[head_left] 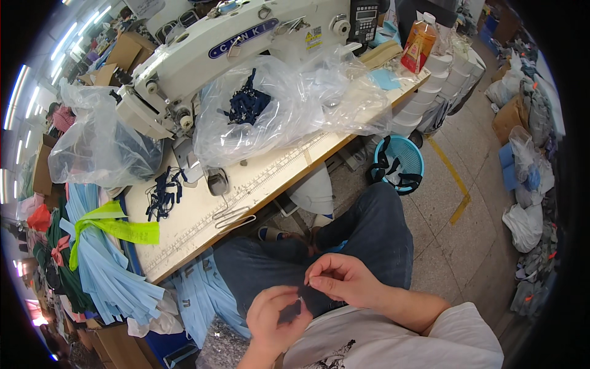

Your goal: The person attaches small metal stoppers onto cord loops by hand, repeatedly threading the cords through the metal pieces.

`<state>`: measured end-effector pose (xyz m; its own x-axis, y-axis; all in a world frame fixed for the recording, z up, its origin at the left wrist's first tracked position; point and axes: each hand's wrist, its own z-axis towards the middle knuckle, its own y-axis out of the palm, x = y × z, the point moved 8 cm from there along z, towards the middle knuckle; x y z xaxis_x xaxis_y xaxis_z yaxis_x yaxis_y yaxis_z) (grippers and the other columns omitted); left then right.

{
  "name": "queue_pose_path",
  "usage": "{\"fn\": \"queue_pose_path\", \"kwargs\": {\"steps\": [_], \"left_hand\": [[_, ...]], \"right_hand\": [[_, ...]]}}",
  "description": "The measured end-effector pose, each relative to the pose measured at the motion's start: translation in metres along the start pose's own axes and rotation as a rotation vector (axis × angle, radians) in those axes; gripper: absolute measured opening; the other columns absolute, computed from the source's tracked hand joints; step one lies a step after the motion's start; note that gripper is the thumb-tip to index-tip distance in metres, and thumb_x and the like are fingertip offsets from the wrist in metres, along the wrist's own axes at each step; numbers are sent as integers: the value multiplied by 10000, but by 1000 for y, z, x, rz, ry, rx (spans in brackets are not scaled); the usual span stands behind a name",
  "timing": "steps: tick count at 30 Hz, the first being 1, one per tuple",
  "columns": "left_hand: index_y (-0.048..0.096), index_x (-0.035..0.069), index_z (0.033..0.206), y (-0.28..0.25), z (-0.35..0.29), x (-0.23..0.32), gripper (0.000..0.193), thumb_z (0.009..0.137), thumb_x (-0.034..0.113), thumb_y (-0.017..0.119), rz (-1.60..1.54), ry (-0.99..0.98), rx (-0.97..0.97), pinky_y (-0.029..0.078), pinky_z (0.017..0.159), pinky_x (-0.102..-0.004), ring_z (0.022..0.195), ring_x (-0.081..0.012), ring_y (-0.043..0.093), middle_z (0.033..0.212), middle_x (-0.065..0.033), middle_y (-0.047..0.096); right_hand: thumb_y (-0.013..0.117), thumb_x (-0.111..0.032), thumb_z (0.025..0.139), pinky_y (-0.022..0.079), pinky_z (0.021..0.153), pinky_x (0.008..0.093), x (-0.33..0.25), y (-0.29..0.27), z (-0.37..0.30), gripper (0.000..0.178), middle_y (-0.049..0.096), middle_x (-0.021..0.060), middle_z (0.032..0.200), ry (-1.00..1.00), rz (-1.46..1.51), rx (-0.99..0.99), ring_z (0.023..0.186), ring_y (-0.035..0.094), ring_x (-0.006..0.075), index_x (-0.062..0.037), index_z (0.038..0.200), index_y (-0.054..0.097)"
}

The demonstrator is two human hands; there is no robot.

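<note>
Over my lap, my left hand [276, 317] has its thumb and fingers curled together. A tiny pale bit shows at its fingertips, too small to name. Close by on the right, my right hand [344, 280] is pinched thumb to forefinger; whatever it may hold is too small to tell. The hands are slightly apart, nearest to my dark jeans [381, 227] and white shirt [393, 341]. Beyond them stands a sewing machine [203, 58] on a pale worktable [270, 175]. Small navy fabric pieces [165, 194] lie beside its needle area, and more navy pieces [247, 103] sit in a clear plastic bag [289, 117].
Light blue fabric strips [107, 270] and a neon yellow strip [132, 230] hang off the table's left end. A bent wire rack [233, 215] sits at its front edge. On the floor at right is a blue basket [409, 154]; an orange bottle [420, 43] stands at the far corner.
</note>
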<state>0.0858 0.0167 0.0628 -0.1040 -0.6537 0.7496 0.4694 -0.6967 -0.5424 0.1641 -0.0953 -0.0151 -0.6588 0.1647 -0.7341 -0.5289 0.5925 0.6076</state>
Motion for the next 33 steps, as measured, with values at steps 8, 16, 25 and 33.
{"fn": "queue_pose_path", "kwargs": {"steps": [8,16,25,33], "left_hand": [[638,-37,915,9,-17,-30,267,663,-108,686,-594,-362,-31,521,663,-265,739,-180,646,860,-135,663],[671,-34,924,15,-23,-42,214,725,-93,724,-536,-460,-56,482,650,-249,712,-174,628,819,-108,657],[671,-28,945,20,-10,-37,206,754,-80,726,-525,-475,-208,462,635,-213,699,-104,608,805,-80,660],[645,-21,926,28,-32,-52,164,792,-95,703,-828,-765,-136,485,680,-195,769,-90,640,853,-72,686]], "right_hand": [[600,-33,925,404,580,164,-10,8,0,157,585,-5,938,-116,-83,-41,722,503,14,-52,1068,538],[622,-19,895,378,565,178,-15,8,-4,149,565,-30,870,-251,-213,-90,666,473,3,-41,1036,580],[676,-10,836,352,474,200,-49,14,-11,193,609,26,906,-524,-612,-66,540,460,44,-49,1017,620],[666,-64,877,383,531,206,-31,5,-3,187,617,31,882,-324,-379,-48,604,497,65,-41,1058,627]]}}
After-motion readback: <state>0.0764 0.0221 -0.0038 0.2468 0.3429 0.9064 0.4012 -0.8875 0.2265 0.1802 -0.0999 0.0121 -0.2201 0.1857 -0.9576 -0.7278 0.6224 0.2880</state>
